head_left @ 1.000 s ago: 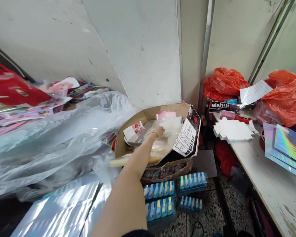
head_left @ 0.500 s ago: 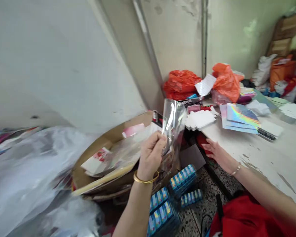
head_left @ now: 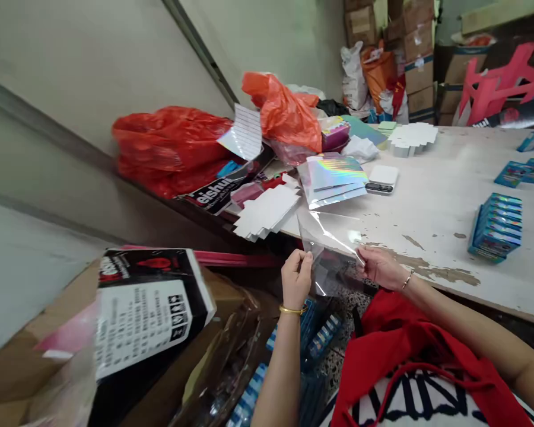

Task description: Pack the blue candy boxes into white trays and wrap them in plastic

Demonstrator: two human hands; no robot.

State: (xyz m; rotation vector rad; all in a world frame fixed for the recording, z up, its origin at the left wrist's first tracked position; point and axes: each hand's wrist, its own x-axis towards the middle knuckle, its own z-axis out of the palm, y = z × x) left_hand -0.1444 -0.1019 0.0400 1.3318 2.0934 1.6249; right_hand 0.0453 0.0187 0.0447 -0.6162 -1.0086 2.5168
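A clear plastic sheet or bag is stretched between both hands, just over the near left edge of the table. My left hand, with a gold bangle at the wrist, pinches its left side. The fingers of my right hand are closed on its right side. Beyond the plastic lie shiny holographic packets and a stack of white cards. Packs of small blue boxes are below my left hand, near the floor.
Red plastic bags sit at the table's far left. An open cardboard box with a black and white package stands lower left. A blue box stack is on the table's right. Cartons and a pink stool are behind.
The view has swung right toward the table. The clear plastic, earlier in my left hand alone over the cardboard box, is now by the table edge with my right hand also closed on it.
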